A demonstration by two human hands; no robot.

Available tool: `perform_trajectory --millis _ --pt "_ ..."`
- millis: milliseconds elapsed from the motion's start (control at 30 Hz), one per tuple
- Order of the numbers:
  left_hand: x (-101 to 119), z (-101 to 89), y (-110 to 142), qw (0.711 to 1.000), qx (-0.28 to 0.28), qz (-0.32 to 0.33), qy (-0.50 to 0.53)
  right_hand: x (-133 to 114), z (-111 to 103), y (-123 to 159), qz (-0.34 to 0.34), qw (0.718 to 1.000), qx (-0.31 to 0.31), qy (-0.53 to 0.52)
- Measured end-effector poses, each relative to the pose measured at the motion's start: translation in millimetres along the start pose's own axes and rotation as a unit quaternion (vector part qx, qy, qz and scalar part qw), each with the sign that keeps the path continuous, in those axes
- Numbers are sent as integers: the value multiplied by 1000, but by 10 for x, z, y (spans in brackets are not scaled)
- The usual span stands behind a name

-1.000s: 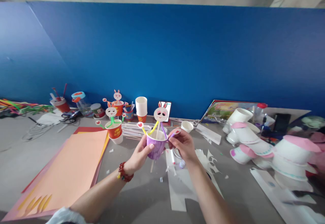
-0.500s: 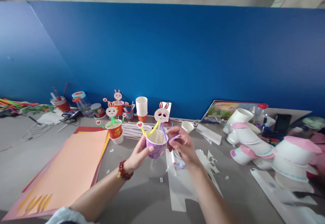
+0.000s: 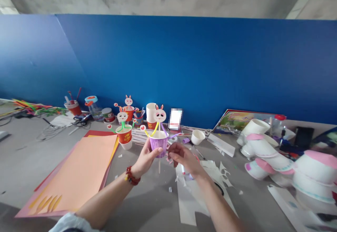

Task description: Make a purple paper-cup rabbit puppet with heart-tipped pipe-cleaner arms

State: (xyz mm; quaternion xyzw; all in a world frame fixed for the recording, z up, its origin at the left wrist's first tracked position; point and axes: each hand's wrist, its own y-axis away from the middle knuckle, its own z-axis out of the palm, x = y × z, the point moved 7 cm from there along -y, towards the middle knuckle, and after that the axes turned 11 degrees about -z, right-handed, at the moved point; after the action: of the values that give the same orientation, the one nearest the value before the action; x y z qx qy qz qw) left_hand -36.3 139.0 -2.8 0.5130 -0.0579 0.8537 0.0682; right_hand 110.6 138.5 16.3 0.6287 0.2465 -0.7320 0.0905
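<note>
My left hand (image 3: 147, 160) grips a purple-painted paper cup (image 3: 158, 147) upright above the table. From the cup rises a white rabbit head (image 3: 159, 115) with pink-and-red ears. A yellow arm (image 3: 152, 132) ends in a white disc with a red heart (image 3: 143, 128); the bent purple arm (image 3: 172, 136) on the other side has a bare end. A thin stick (image 3: 159, 166) pokes out below the cup. My right hand (image 3: 184, 156) hovers just right of the cup, under the purple arm, fingers loosely bent and apart with nothing visible in them.
Two rabbit cups (image 3: 123, 135) stand at back left, near stacked paper cups (image 3: 151, 112). Coloured paper sheets (image 3: 76, 168) lie left, cut white paper (image 3: 186, 197) right. A white cup (image 3: 198, 137) and white-and-pink cup models (image 3: 313, 172) are further right.
My right hand has let go of the purple arm and moved slightly down. The purple arm now sticks out to the right. The held cup stands more upright, its stick showing below.
</note>
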Motion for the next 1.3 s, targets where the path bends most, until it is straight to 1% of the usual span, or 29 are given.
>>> perform_trajectory --millis 100,200,333,467,567,700,900,1033,1100,1167,1233,1300 --pt "-48 -11 66 1000 5 -18 5 190 139 153 23 999 -23 40" --pt "-135 32 169 999 -13 -51 8 411 314 311 47 997 -33 60" --pt "-286 95 314 993 -49 -111 -3 650 446 444 64 996 10 54" --pt "-412 33 372 993 -31 -111 -20 787 482 516 74 996 28 52" --pt "-465 -27 353 996 -13 -86 -30 839 474 561 85 994 25 64" --pt "-407 -94 316 999 10 -38 -27 868 493 600 92 990 -1 107" --pt "-358 -201 300 999 27 -37 -20 909 562 623 104 989 0 102" --pt "-293 -269 278 999 45 -17 -21 912 624 636 108 988 -20 111" --pt "-272 -263 285 999 41 -9 -25 903 635 633 99 988 -21 113" --pt "-296 -228 317 999 26 -11 -32 886 619 619 83 990 -6 110" --pt "-391 -175 368 998 2 -38 -42 869 578 599 71 992 20 101" --pt "-520 -123 422 995 -22 -81 -58 863 533 586 73 993 45 85"
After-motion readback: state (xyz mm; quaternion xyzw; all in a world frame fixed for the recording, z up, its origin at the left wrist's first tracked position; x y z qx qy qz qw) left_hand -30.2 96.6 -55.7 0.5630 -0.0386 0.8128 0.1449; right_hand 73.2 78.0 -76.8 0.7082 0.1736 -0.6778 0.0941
